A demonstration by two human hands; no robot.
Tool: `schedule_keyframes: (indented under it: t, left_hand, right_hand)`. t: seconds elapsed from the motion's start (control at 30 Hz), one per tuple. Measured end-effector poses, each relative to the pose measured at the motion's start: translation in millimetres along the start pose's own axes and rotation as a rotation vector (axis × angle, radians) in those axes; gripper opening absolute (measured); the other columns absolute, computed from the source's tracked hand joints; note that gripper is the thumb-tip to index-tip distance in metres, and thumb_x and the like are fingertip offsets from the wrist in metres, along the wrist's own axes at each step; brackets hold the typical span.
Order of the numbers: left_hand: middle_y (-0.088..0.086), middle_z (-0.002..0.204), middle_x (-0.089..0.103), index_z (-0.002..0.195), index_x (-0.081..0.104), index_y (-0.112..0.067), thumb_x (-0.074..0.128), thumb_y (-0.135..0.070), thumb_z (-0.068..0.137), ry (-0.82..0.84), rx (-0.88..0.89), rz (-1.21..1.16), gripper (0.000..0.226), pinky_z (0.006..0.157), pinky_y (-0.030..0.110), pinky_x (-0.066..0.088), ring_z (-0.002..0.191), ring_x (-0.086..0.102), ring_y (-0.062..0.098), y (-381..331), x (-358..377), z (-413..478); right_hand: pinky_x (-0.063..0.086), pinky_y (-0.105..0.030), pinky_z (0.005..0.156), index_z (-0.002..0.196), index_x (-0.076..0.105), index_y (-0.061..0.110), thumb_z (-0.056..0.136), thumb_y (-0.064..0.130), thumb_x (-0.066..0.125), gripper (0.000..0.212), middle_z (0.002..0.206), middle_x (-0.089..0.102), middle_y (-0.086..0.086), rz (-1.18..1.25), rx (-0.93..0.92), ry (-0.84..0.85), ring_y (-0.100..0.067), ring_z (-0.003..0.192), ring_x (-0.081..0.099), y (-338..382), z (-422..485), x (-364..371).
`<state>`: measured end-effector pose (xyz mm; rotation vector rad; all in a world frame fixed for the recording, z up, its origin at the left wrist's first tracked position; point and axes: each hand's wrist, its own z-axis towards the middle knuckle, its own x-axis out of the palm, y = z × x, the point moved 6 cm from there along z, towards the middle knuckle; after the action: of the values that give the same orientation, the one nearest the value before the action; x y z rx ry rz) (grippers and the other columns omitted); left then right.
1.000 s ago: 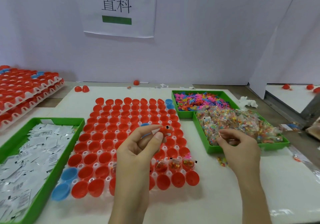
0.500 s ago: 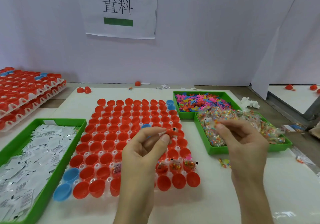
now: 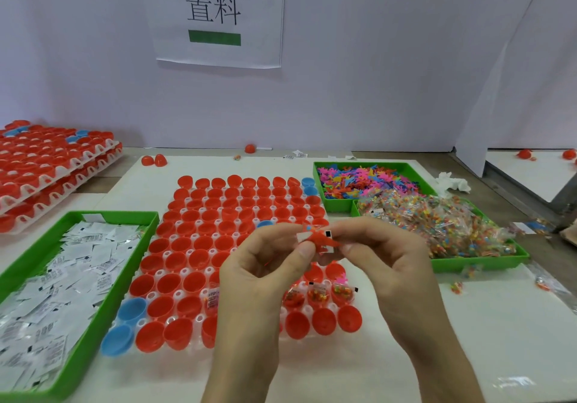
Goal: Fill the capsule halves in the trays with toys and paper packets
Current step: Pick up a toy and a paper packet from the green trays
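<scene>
Where capsule tray (image 3: 179, 293) sits, white table (image 3: 468, 324), lilac wall (image 3: 374, 74)

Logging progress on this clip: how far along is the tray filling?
Done: a few filled halves near the front hold packets. In hand: the left hand and right hand pinch an orange toy above the tray. Left: most red halves look empty.

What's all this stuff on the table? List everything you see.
capsule tray: one, clear, table centre
capsule halves: dozens, mostly red, few blue, in that tray
paper packets: heap, white, left green tray
toys: heap, multicoloured, far right green tray
bagged toys: heap, clear bags, near right green tray
stacked trays: a stack, red halves, far left
sign: one, white, wall
held packet: one, orange inside, between both hands
left hand: pinching the packet
right hand: pinching the packet
</scene>
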<state>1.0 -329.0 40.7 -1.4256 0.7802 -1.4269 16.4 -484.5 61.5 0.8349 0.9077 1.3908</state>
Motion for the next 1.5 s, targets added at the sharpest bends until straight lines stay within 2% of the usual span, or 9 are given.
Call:
schedule_keyframes:
  t: [0.13, 0.33, 0.57, 0.7, 0.77, 0.9, 1.17, 1.4, 1.5]
  left_hand:
    - [-0.003, 0.075, 0.072, 0.095, 0.08, -0.034, 0.08, -0.039, 0.054, 0.002, 0.021, 0.027, 0.041, 0.07, 0.015, 0.055, 0.079, 0.073, 0.013, 0, -1, 1]
    - [0.007, 0.081, 0.075, 0.083, 0.079, -0.015, 0.082, -0.029, 0.058, 0.073, 0.026, 0.067, 0.029, 0.072, 0.02, 0.057, 0.081, 0.073, 0.019, -3, -11, -1]
    - [-0.005, 0.072, 0.074, 0.077, 0.076, -0.029, 0.089, -0.036, 0.063, 0.018, 0.218, 0.571, 0.021, 0.054, 0.009, 0.048, 0.062, 0.068, 0.004, -47, -70, -16]
    - [-0.029, 0.094, 0.07, 0.111, 0.053, -0.064, 0.086, -0.037, 0.073, 0.104, 0.215, 1.134, 0.057, 0.087, 0.032, 0.051, 0.095, 0.063, -0.002, -47, -111, -11]
    - [-0.033, 0.099, 0.067, 0.128, 0.045, -0.057, 0.086, -0.029, 0.076, 0.09, 0.181, 1.269, 0.072, 0.101, 0.044, 0.043, 0.106, 0.057, -0.006, -46, -126, -9]
    - [-0.038, 0.102, 0.064, 0.139, 0.033, -0.055, 0.079, -0.037, 0.082, 0.119, 0.181, 1.356, 0.075, 0.116, 0.038, 0.022, 0.113, 0.05, -0.013, -45, -137, -7]
    - [-0.043, 0.109, 0.053, 0.142, 0.025, -0.056, 0.07, -0.052, 0.083, 0.149, 0.189, 1.363, 0.074, 0.12, 0.031, 0.005, 0.116, 0.032, -0.026, -35, -144, -4]
    - [-0.041, 0.111, 0.055, 0.136, 0.025, -0.059, 0.075, -0.047, 0.082, 0.126, 0.186, 1.385, 0.075, 0.121, 0.035, 0.004, 0.116, 0.036, -0.015, -31, -150, -2]
    - [-0.042, 0.11, 0.055, 0.135, 0.025, -0.061, 0.077, -0.045, 0.081, 0.131, 0.191, 1.391, 0.077, 0.122, 0.036, 0.002, 0.114, 0.031, -0.023, -29, -151, -2]
  right_hand:
    - [0.059, -0.03, 0.077, 0.098, 0.077, 0.014, 0.088, 0.015, 0.061, 0.019, 0.095, 0.075, -0.01, 0.096, 0.007, 0.054, -0.025, 0.087, 0.074, 4, -2, 5]
    - [0.058, -0.024, 0.072, 0.088, 0.075, 0.014, 0.079, 0.012, 0.079, 0.009, 0.084, 0.076, -0.005, 0.02, -0.046, 0.045, -0.019, 0.08, 0.074, 10, -2, 15]
    - [0.055, -0.024, 0.078, 0.085, 0.075, 0.026, 0.079, 0.016, 0.078, 0.012, 0.086, 0.075, 0.007, -0.109, -0.086, 0.271, -0.017, 0.088, 0.071, 14, -2, 62]
    - [0.049, -0.01, 0.075, 0.082, 0.075, 0.031, 0.081, 0.015, 0.082, 0.017, 0.081, 0.072, 0.019, -0.339, -0.139, 0.368, -0.004, 0.083, 0.068, 18, 17, 87]
    - [0.048, -0.01, 0.075, 0.081, 0.075, 0.03, 0.083, 0.016, 0.08, 0.015, 0.078, 0.071, 0.019, -0.435, -0.127, 0.461, -0.001, 0.081, 0.066, 13, 27, 105]
    - [0.049, -0.012, 0.077, 0.084, 0.076, 0.026, 0.085, 0.016, 0.077, 0.01, 0.079, 0.07, 0.017, -0.569, -0.11, 0.674, 0.001, 0.082, 0.064, -6, 31, 141]
    - [0.044, -0.012, 0.076, 0.092, 0.078, 0.028, 0.086, 0.021, 0.076, 0.01, 0.085, 0.072, 0.016, -0.672, -0.134, 0.804, 0.004, 0.082, 0.061, -27, 25, 169]
    - [0.03, -0.033, 0.105, 0.092, 0.076, 0.033, 0.088, 0.028, 0.07, 0.009, 0.086, 0.07, 0.019, -0.845, -0.208, 0.816, 0.002, 0.082, 0.053, -28, 19, 180]
    - [0.026, -0.031, 0.103, 0.094, 0.075, 0.032, 0.088, 0.027, 0.066, 0.011, 0.087, 0.069, 0.018, -0.909, -0.235, 0.837, -0.001, 0.083, 0.05, -26, 17, 184]
